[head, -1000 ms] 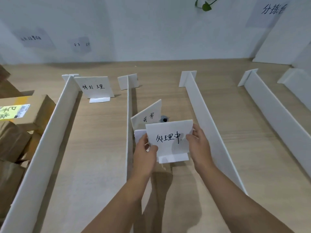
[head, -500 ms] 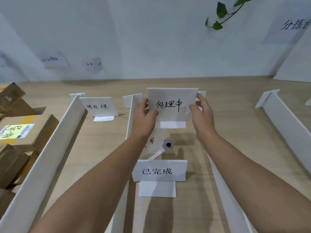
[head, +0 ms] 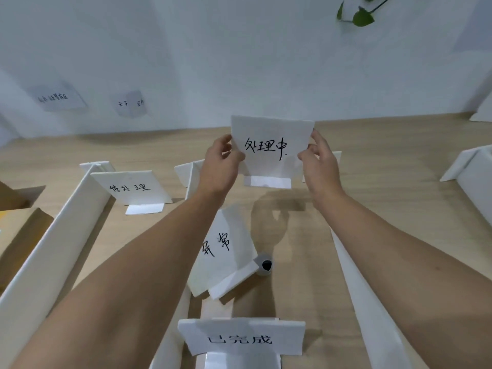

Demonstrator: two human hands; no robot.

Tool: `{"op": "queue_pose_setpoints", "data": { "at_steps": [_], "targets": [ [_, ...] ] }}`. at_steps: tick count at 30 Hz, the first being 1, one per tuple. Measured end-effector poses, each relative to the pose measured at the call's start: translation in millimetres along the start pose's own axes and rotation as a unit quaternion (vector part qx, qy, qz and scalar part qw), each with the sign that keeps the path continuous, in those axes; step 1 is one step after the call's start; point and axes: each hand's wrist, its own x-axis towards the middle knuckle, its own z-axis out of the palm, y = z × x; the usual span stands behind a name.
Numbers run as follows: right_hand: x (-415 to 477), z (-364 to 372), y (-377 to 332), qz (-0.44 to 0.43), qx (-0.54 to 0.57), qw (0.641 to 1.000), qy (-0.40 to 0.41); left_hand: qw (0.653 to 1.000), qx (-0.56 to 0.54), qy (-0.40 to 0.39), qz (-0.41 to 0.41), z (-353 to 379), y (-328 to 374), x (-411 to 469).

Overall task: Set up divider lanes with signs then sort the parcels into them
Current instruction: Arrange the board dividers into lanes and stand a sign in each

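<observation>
The sign is being held upright at the middle lane's far end, the left hand pinching its left edge and the right hand pinching its right edge. Below the arms, a tipped sign is leaning by a marker, and a near sign is closing off the lane's near end. The left divider and right divider are hemming in both sides. Bare worktop is lying open rightward.

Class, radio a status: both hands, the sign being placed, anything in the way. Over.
Left hand and right hand pinch sign by its edges. Sign upright, far end of lane; touchdown unclear. Tipped sign and grey cylinder nearer, not blocking.
</observation>
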Motion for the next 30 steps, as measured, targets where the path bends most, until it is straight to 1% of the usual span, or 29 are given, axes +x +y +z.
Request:
{"op": "queue_pose_setpoints", "data": {
  "at_steps": [4,7,12,18,22,25,30],
  "targets": [
    [12.7,6.2,24.7,0.025,-0.015,0.998,-0.052,0.998,0.033,-0.013,-0.061,4.2,-29.9,23.9],
    [22.1,6.9,44.4,0.052,-0.018,0.997,-0.061,0.992,0.063,-0.043,-0.105,5.2,-49.6,38.1],
    [35.4,5.5,65.2,0.076,-0.038,0.991,-0.099,0.986,0.083,-0.073,-0.126,7.9,-70.8,55.1],
    [42.1,13.6,73.7,0.107,-0.046,0.981,-0.155,0.984,0.052,-0.079,-0.152,10.6,-87.3,58.2],
    [41.9,17.4,75.0,0.127,-0.053,0.978,-0.155,0.982,0.059,-0.087,-0.154,10.4,-91.5,55.5],
    [40.4,16.1,74.3,0.146,-0.058,0.977,-0.141,0.982,0.065,-0.092,-0.155,6.8,-92.4,54.6],
    [15.8,7.0,70.6,0.166,-0.065,0.976,-0.126,0.985,0.056,-0.076,-0.144,-5.2,-77.5,38.8]
  ]
}}
